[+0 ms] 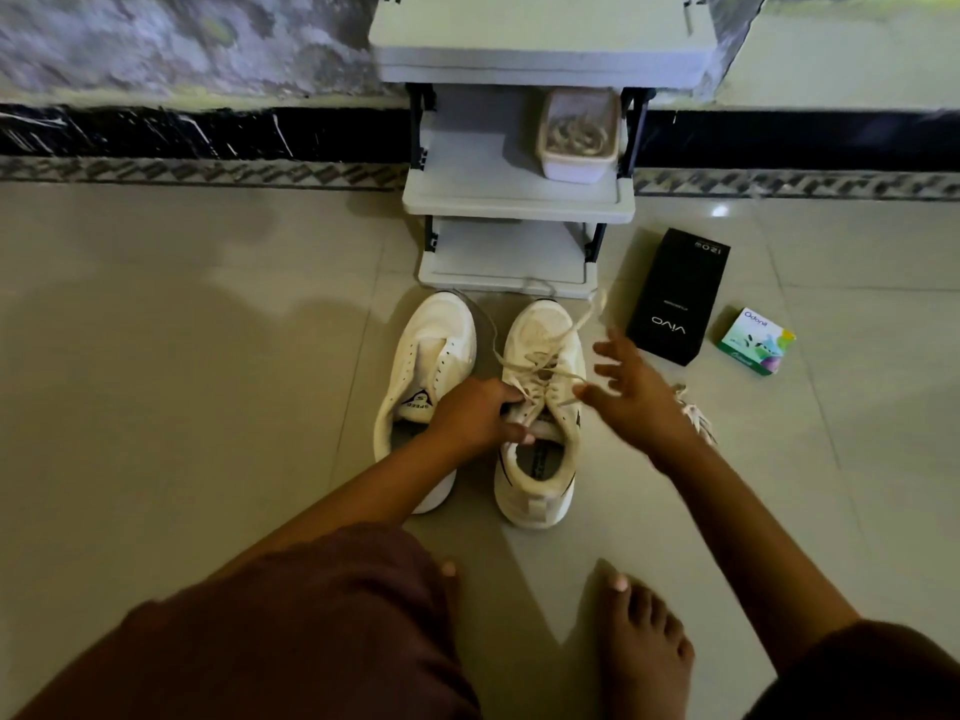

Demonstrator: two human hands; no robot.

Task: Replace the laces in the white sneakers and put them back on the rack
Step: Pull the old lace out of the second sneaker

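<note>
At centre-left of the frame a white mesh sneaker with bare eyelets [426, 376] stands on the pale floor tiles [208, 356], toe toward the wall. Its tongue shows a black logo tab. Just right of it the left hand [475, 415] grips the tongue of the second white sneaker [537, 485]. The fingers curl over the top and the thumb tucks into the opening, pinning the shoe down. A loose cream flat lace [576, 327] crosses this shoe's eyelets, one end trailing past the toe toward the grey plastic three-shelf rack [519, 205] at upper centre. The rack's middle shelf carries a white rectangular tub [571, 168] of coiled laces. The right hand [631, 394] hovers just right of the laced shoe, fingers spread wide and holding nothing, thumb tip close to a strand. A bundle of whitish lace [693, 415] lies on the floor beside that wrist. Further right sit a black cardboard box [675, 298] and a small green carton [756, 343].

With one shoe stripped, the step in hand is probably drawing the old lace out of the second, though a new one going in cannot be ruled out. Next, the right hand would need to pinch a strand at a crossing and pull it through while the left steadies the shoe. Neither sneaker is on the rack yet.
</note>
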